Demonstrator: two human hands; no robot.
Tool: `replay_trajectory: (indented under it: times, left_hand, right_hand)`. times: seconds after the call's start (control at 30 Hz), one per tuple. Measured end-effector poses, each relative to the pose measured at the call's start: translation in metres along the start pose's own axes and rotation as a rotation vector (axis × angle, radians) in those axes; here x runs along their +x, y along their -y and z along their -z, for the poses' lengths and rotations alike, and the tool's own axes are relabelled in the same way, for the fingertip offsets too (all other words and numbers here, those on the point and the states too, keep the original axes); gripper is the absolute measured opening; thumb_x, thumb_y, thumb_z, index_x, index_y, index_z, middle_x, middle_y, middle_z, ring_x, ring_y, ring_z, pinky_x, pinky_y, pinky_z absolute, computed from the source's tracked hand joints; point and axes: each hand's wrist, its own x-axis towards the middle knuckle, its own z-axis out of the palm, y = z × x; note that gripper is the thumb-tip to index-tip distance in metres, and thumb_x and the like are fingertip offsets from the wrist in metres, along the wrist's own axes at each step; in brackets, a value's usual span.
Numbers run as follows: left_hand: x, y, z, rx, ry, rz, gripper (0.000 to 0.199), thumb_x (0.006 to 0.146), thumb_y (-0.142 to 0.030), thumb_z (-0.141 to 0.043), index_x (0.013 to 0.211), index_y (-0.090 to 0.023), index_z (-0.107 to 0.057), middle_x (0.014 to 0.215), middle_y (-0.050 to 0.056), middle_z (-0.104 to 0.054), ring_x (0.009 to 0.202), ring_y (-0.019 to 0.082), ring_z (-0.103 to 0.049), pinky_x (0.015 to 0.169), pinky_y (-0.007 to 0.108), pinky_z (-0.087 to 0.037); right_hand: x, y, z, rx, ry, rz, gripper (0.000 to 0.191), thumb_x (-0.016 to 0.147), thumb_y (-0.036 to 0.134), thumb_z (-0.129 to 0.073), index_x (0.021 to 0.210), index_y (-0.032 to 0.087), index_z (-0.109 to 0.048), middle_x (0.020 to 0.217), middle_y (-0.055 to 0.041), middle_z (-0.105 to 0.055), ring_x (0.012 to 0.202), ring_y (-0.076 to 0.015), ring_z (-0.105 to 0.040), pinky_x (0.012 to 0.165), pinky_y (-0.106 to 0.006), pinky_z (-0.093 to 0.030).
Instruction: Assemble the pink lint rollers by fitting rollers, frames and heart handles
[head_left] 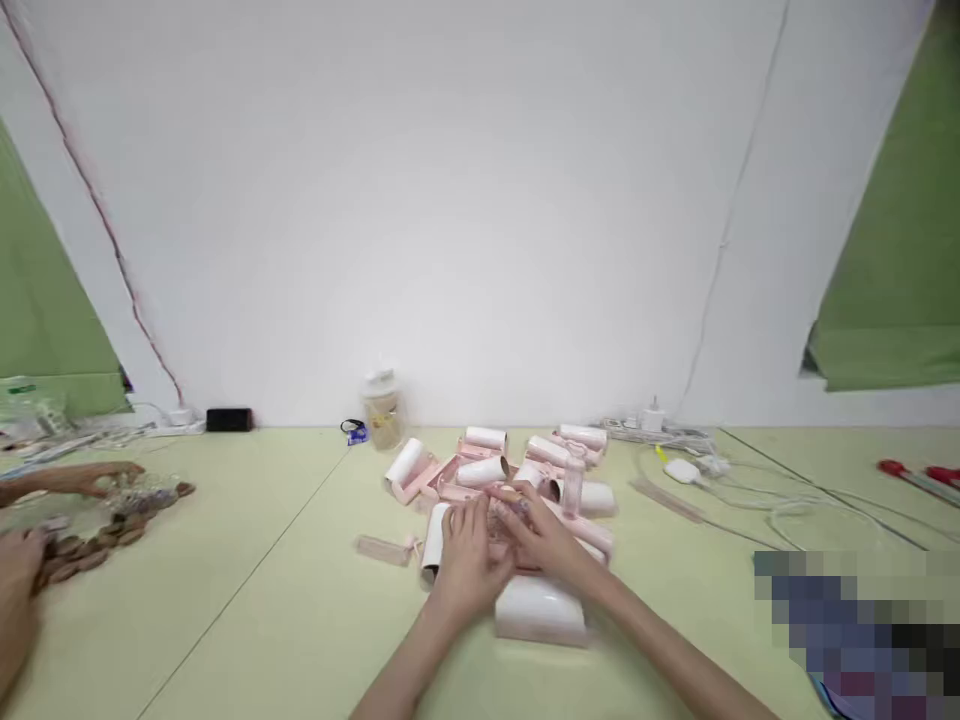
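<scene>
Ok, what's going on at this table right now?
The person's left hand and right hand meet among pink and white parts; blur and fingers hide what exactly they touch. A white curved piece lies just in front. Far left, another person's hands are by brown pieces.

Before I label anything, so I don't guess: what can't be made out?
Head view:
What the left hand and right hand touch: mostly covered by them, blurred.
Item, lower right: pixelated, cut off by frame edge.
Co-worker's nearer arm: cut off by left edge.
Blue packet's print: too small.
</scene>
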Motion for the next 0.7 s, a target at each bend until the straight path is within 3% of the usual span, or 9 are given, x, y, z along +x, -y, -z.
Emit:
replay_trajectory:
  times: [0.13,0.27,0.4,0.53,0.6,0.7]
  left_hand:
    - [0.001,-0.001,-0.003,0.001,-0.01,-0.003,0.043,0.079,-0.021,-0.051,0.12,-0.013,-0.044,0.119,0.011,-0.057,0.109,0.028,-0.049,0.094,0.05,-0.034]
    - [0.002,0.0,-0.004,-0.003,-0.038,0.014,0.044,0.082,-0.017,-0.048,0.125,-0.014,-0.04,0.122,0.012,-0.054,0.11,0.027,-0.048,0.093,0.049,-0.034]
    - [0.002,0.0,-0.001,-0.005,-0.049,0.01,0.027,0.083,-0.012,-0.045,0.108,-0.021,-0.054,0.115,0.008,-0.058,0.105,0.026,-0.051,0.09,0.048,-0.034]
    - [0.002,-0.002,0.004,-0.032,-0.066,0.014,0.019,0.085,-0.018,-0.048,0.101,-0.023,-0.057,0.108,0.007,-0.06,0.101,0.026,-0.052,0.089,0.048,-0.033]
    - [0.002,-0.002,0.007,-0.056,-0.074,0.013,0.021,0.084,-0.023,-0.052,0.105,-0.023,-0.055,0.108,0.007,-0.059,0.103,0.025,-0.051,0.091,0.046,-0.032]
    - [0.0,-0.001,0.011,-0.117,-0.098,-0.032,0.023,0.082,-0.03,-0.056,0.104,-0.026,-0.054,0.108,0.004,-0.059,0.104,0.023,-0.05,0.093,0.043,-0.03]
  right_hand:
    - [-0.001,0.002,0.003,-0.011,0.001,0.014,0.045,0.092,0.046,-0.034,0.132,0.025,-0.043,0.123,-0.0071,-0.054,0.12,-0.0248,-0.043,0.102,-0.042,-0.032]
    - [-0.003,0.002,0.002,-0.042,-0.023,0.018,0.043,0.092,0.044,-0.035,0.13,0.026,-0.045,0.131,-0.0084,-0.041,0.124,-0.0246,-0.037,0.103,-0.041,-0.029]
    - [-0.007,0.013,0.007,-0.057,-0.01,0.051,0.037,0.093,0.041,-0.034,0.122,0.025,-0.051,0.11,-0.0076,-0.05,0.112,-0.0216,-0.048,0.097,-0.037,-0.037]
    - [-0.026,0.028,0.035,-0.067,-0.028,0.065,0.03,0.093,0.037,-0.035,0.11,0.023,-0.056,0.096,-0.0062,-0.055,0.092,-0.021,-0.056,0.082,-0.036,-0.046]
    - [-0.042,0.028,0.058,-0.119,-0.147,0.115,0.026,0.093,0.034,-0.036,0.108,0.025,-0.055,0.091,-0.0056,-0.056,0.086,-0.0208,-0.057,0.076,-0.034,-0.047]
    - [-0.063,0.005,0.094,-0.351,-0.51,0.267,0.021,0.09,0.029,-0.042,0.107,0.026,-0.054,0.093,-0.0064,-0.053,0.089,-0.0226,-0.054,0.078,-0.037,-0.046]
